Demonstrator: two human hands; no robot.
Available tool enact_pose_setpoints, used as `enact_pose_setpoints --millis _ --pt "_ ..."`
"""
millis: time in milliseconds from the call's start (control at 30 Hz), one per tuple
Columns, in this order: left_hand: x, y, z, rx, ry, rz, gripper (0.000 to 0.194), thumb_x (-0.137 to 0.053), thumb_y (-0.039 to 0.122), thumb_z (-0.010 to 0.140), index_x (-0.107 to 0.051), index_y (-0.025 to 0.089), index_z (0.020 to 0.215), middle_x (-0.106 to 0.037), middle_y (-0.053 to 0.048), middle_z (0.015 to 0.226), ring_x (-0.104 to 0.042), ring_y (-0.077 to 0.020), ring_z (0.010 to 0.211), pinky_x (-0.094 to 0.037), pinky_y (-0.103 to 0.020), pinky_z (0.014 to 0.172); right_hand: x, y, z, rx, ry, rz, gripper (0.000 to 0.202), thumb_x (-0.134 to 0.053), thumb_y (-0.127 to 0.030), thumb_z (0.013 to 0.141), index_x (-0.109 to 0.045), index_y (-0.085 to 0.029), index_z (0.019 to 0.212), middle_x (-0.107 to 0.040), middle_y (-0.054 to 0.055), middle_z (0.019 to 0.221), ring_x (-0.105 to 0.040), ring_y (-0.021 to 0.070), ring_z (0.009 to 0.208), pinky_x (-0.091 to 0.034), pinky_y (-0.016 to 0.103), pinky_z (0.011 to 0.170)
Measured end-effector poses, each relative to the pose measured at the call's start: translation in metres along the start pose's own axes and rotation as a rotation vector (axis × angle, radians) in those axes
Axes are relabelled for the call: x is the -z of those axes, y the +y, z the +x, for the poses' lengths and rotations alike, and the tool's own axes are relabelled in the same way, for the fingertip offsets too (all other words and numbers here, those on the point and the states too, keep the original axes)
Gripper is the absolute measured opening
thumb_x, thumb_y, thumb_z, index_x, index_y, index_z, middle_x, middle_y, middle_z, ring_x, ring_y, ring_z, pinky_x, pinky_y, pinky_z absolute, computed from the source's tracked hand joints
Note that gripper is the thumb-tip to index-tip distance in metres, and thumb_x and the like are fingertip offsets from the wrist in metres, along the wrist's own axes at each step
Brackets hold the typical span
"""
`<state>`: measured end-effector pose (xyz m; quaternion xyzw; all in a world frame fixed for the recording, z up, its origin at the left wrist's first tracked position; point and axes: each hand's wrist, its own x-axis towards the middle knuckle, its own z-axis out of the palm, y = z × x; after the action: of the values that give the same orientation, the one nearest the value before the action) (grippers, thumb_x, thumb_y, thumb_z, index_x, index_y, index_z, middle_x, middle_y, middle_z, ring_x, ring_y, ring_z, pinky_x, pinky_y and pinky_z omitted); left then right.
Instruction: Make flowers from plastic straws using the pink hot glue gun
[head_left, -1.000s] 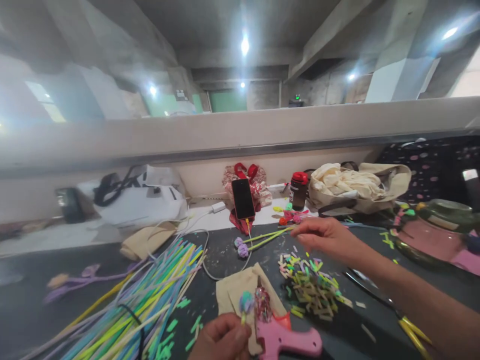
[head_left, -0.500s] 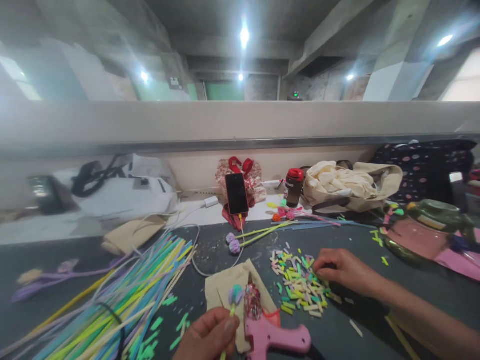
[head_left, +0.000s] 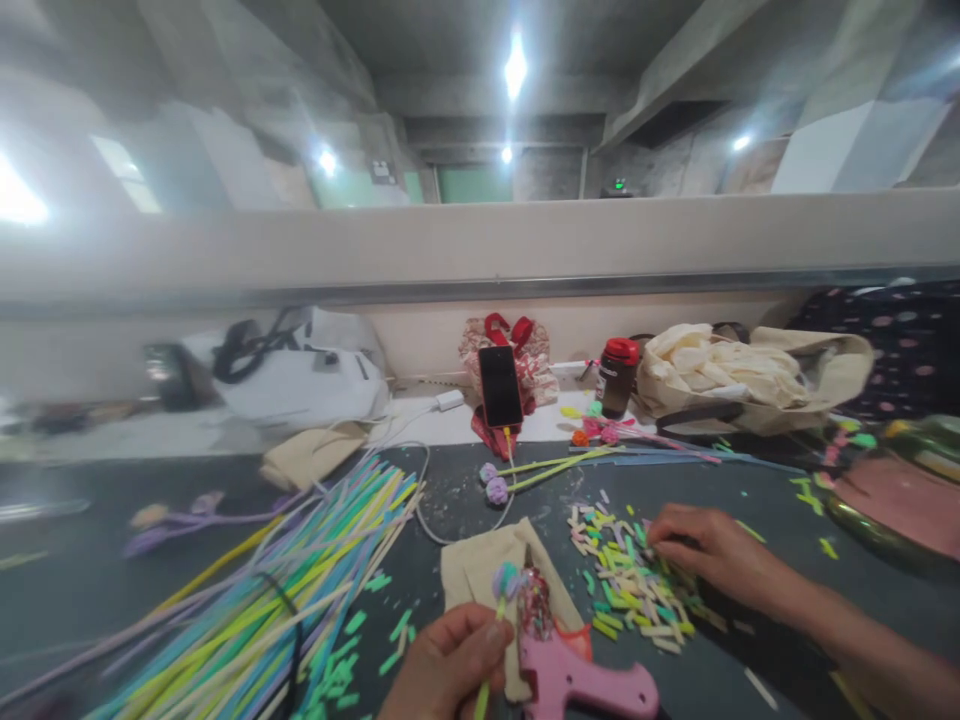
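Purple-and-teal fuzzy ball flower on a thin yellow-green stem: just beyond the fingertips of my left hand, well to the left of my right.
Left hand: pinching the stem between thumb and fingers, so it is the nearer one.
Stem axis: up and slightly rightward through the pinch, ball at the far end.
Pink plastic glue gun: just right of my left hand, nozzle beside the ball; from my view I cannot tell whether they touch.
Folded beige cloth: beyond my left hand, under the gun's front end on the dark bench.
Right hand: fingers curled at the right edge of a heap of short pastel fuzzy offcuts; I cannot tell whether they pinch one.
Loose bundle of long multicoloured fuzzy stems: left of my left hand.
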<state>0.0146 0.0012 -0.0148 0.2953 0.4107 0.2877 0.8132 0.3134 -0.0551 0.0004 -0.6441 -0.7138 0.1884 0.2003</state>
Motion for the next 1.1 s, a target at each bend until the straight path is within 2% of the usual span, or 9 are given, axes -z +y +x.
enact_pose_setpoints --millis 100,267,433,533,633,800,933,1000,1100 --pt "0.002 -0.003 0.001 -0.014 -0.052 0.012 0.043 -0.081 0.044 0.04 -0.052 0.014 0.049 -0.049 0.004 0.034 -0.039 -0.0016 0.028 -0.021 -0.012 0.032 -0.002 0.007 -0.001 -0.044 0.02 0.003 0.022 -0.041 -0.027 0.085 -0.06 -0.018 0.077 -0.062 0.003 0.07 -0.057 0.0182 0.064 -0.043 0.026 0.058" --pt "0.003 -0.006 0.002 -0.037 -0.062 -0.022 0.039 -0.081 0.039 0.045 -0.052 0.013 0.051 -0.052 0.003 0.037 -0.033 0.0007 0.028 -0.017 -0.011 0.032 -0.01 0.013 -0.001 -0.127 0.078 0.075 0.021 -0.046 -0.032 0.081 -0.062 -0.02 0.074 -0.063 0.002 0.069 -0.057 0.0194 0.063 -0.044 0.026 0.056" --pt "0.0 -0.006 -0.001 -0.032 -0.081 -0.012 0.038 -0.08 0.041 0.048 -0.055 0.012 0.053 -0.045 0.006 0.031 -0.036 -0.0003 0.029 -0.017 -0.01 0.032 -0.009 0.009 0.0 -0.112 0.066 0.088 0.023 -0.047 -0.035 0.081 -0.062 -0.021 0.072 -0.063 0.002 0.067 -0.056 0.0191 0.062 -0.044 0.026 0.056" --pt "0.0 -0.006 -0.001 -0.04 -0.067 -0.021 0.037 -0.08 0.039 0.048 -0.055 0.012 0.054 -0.04 0.007 0.028 -0.043 -0.0029 0.032 -0.021 -0.009 0.033 -0.008 0.009 0.002 -0.106 0.101 0.099 0.024 -0.046 -0.037 0.083 -0.064 -0.021 0.077 -0.065 0.002 0.074 -0.059 0.0197 0.068 -0.045 0.027 0.062" --pt "-0.002 -0.006 -0.002 -0.038 -0.042 -0.024 0.037 -0.08 0.038 0.048 -0.055 0.012 0.054 -0.045 0.006 0.031 -0.039 -0.0012 0.03 -0.02 -0.009 0.033 -0.008 0.01 0.002 -0.107 0.157 0.062 0.024 -0.047 -0.039 0.083 -0.061 -0.021 0.075 -0.064 0.002 0.073 -0.058 0.0193 0.069 -0.045 0.027 0.064" --pt "-0.01 0.0 -0.011 0.015 -0.023 -0.038 0.032 -0.079 0.032 0.051 -0.054 0.013 0.053 -0.05 0.005 0.036 -0.03 0.0007 0.028 -0.017 -0.011 0.031 -0.003 0.004 -0.001 -0.125 0.182 -0.01 0.025 -0.048 -0.037 0.082 -0.058 -0.021 0.067 -0.06 0.001 0.062 -0.056 0.0173 0.058 -0.043 0.026 0.054" --pt "-0.013 0.002 -0.013 0.032 0.018 -0.027 0.029 -0.078 0.031 0.053 -0.055 0.014 0.056 -0.049 0.005 0.038 -0.03 0.0002 0.027 -0.018 -0.012 0.03 0.002 0.003 -0.003 -0.064 0.158 -0.039 0.023 -0.042 -0.03 0.086 -0.063 -0.021 0.083 -0.065 0.004 0.081 -0.06 0.0192 0.075 -0.045 0.029 0.066" --pt "-0.011 0.001 -0.011 0.034 0.028 -0.038 0.029 -0.078 0.031 0.054 -0.055 0.013 0.056 -0.048 0.006 0.039 -0.028 0.001 0.027 -0.017 -0.012 0.03 0.002 -0.002 -0.006 -0.06 0.16 -0.051 0.024 -0.041 -0.029 0.087 -0.061 -0.02 0.095 -0.064 0.006 0.091 -0.059 0.0206 0.083 -0.045 0.031 0.072" --pt "-0.008 -0.001 -0.008 0.023 0.059 -0.084 0.027 -0.075 0.029 0.057 -0.054 0.013 0.056 -0.049 0.005 0.04 -0.032 0.0003 0.03 -0.02 -0.011 0.032 -0.006 -0.026 -0.013 -0.046 0.095 -0.078 0.027 -0.039 -0.034 0.089 -0.062 -0.02 0.087 -0.066 0.006 0.083 -0.061 0.0196 0.074 -0.046 0.031 0.067"
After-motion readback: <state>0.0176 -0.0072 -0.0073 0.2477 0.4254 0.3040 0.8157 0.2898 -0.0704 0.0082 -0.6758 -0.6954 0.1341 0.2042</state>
